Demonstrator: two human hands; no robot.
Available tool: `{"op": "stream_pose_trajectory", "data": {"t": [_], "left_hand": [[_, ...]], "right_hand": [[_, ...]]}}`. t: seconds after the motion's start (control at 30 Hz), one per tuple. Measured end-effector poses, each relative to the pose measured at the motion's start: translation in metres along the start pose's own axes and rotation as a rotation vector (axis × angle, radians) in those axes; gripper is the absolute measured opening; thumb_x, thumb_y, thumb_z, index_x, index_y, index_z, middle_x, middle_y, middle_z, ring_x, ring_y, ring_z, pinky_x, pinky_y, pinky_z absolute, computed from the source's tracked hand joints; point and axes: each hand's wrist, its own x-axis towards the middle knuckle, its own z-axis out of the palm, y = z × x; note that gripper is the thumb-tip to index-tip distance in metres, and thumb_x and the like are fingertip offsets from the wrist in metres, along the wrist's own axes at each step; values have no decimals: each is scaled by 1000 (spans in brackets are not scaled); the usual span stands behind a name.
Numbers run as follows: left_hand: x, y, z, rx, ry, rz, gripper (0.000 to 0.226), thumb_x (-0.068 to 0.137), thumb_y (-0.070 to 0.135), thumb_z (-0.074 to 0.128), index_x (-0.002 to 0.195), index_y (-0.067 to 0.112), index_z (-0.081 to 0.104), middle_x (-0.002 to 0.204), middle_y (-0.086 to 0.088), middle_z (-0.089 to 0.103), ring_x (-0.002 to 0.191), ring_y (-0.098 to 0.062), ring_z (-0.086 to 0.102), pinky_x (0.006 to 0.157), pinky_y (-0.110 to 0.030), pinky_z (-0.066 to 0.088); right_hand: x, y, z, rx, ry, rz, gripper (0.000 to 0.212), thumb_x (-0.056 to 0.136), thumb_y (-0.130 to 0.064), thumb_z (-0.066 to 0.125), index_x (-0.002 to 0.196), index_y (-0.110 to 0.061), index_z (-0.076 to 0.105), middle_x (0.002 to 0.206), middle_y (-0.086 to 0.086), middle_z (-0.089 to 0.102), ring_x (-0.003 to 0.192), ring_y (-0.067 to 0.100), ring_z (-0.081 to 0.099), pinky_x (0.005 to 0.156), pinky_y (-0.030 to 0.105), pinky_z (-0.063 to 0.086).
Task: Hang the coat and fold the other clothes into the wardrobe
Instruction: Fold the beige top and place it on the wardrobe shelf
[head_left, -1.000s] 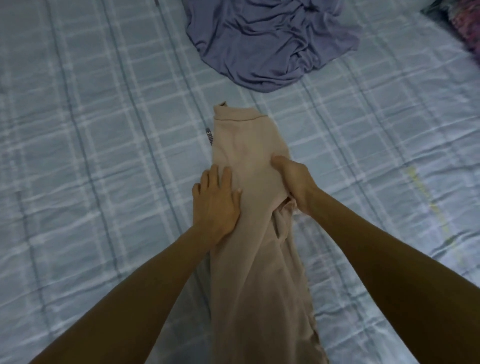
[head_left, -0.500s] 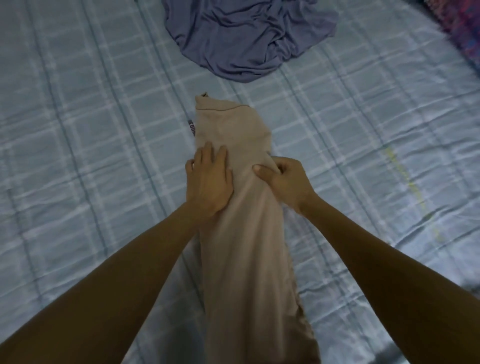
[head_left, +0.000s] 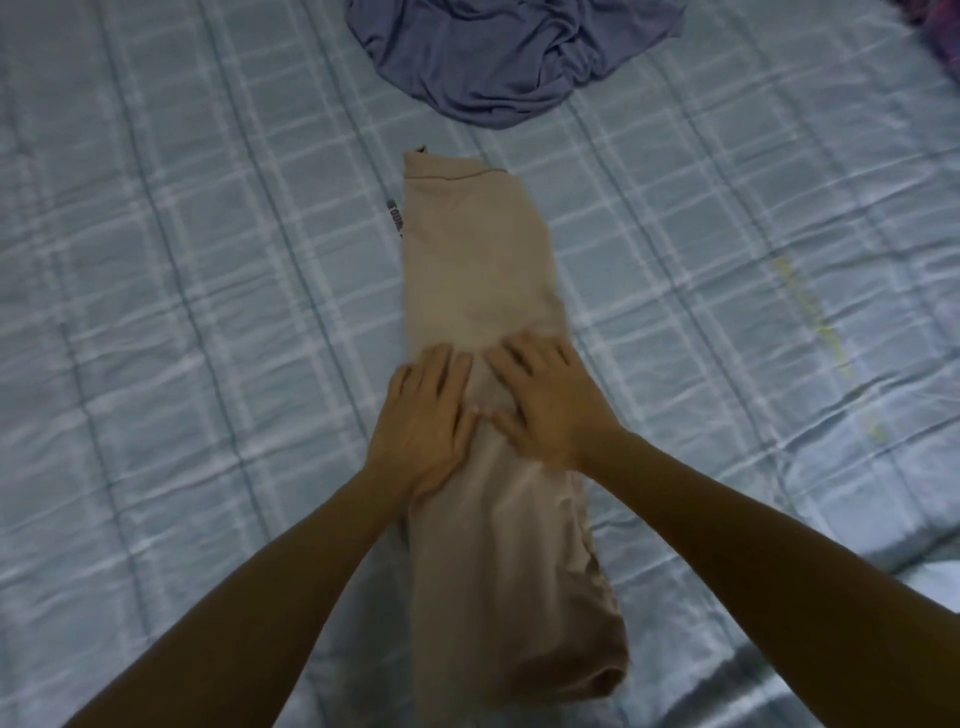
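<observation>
A beige garment (head_left: 478, 270) lies folded into a long narrow strip down the middle of the bed, its collar end pointing away from me and a small printed tag sticking out at its left edge. My left hand (head_left: 423, 421) presses flat on the strip's left side with straight fingers. Beside it, thumbs nearly touching, my right hand (head_left: 545, 400) lies flat on the strip's right side, fingers spread. Neither hand grips the cloth.
A crumpled purple-grey garment (head_left: 509, 52) lies at the far end of the bed. The pale blue checked bedspread (head_left: 182, 312) covers the bed. The bed's edge shows at the lower right, and a dark patterned fabric (head_left: 943, 36) peeks in at the top right.
My right hand has let go of the folded edge it pinched and now lies flat on the beige garment. The garment's right side is folded over, and the strip lies smoother.
</observation>
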Motion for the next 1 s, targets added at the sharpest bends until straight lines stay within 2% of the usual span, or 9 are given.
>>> {"op": "stream_pose_trajectory", "data": {"t": [0.07,0.17,0.27,0.37,0.53,0.67,0.73,0.87,1.0], "left_hand": [[-18,0,13,60,-68,-32,63,95,47,26,146,9,28,152,-17,26,140,-31,24,110,-53,22],[-21,6,17,93,-70,-93,62,98,44,24,149,9,16,156,-15,13,145,-29,8,114,-51,9],[-29,17,14,90,-32,-65,54,99,32,29,144,1,29,150,-21,29,140,-34,24,113,-51,17],[-75,26,24,112,13,45,52,95,30,34,135,-2,43,140,-23,43,130,-37,40,107,-49,30],[-193,48,65,99,-76,244,70,91,53,38,140,3,38,148,-21,33,140,-35,23,114,-52,13],[-237,57,83,107,-150,266,100,77,80,35,145,7,31,151,-25,22,141,-40,15,112,-59,11],[-241,60,81,127,-147,274,97,75,77,43,144,9,34,150,-24,27,139,-41,21,111,-60,14],[-227,64,68,215,-102,225,70,69,34,73,129,6,51,135,-23,49,123,-41,47,102,-54,38],[-216,70,60,259,-128,195,62,57,14,80,114,-2,59,114,-26,61,103,-41,60,86,-46,51]], "right_hand": [[-15,0,23,-84,-228,8,72,90,-59,31,148,-15,29,154,18,23,141,38,21,113,56,20],[-24,-9,26,-125,-205,59,72,92,-56,25,150,-14,19,157,18,13,144,36,12,116,51,9],[-51,-23,31,-104,-161,-10,63,97,-46,28,147,-7,28,154,18,24,143,33,20,117,47,14],[-102,-37,45,-105,-239,36,65,99,-48,17,150,-10,9,158,12,10,146,24,1,119,41,3],[-157,-67,55,-60,-290,208,63,97,-49,6,148,-18,-11,159,9,-5,146,21,-11,118,39,-6],[-196,-80,49,-103,-379,201,71,90,-57,-4,150,-19,-8,159,12,-6,146,28,-8,118,50,5],[-213,-89,44,-118,-437,183,84,84,-67,2,151,-17,-5,159,13,-6,146,31,-8,117,53,1],[-242,-108,45,-153,-511,173,103,76,-79,30,150,-19,-10,159,11,-9,145,32,-11,114,59,3],[-242,-115,48,-194,-373,169,83,81,-50,54,147,-11,23,149,20,29,135,44,28,91,51,41]]}}
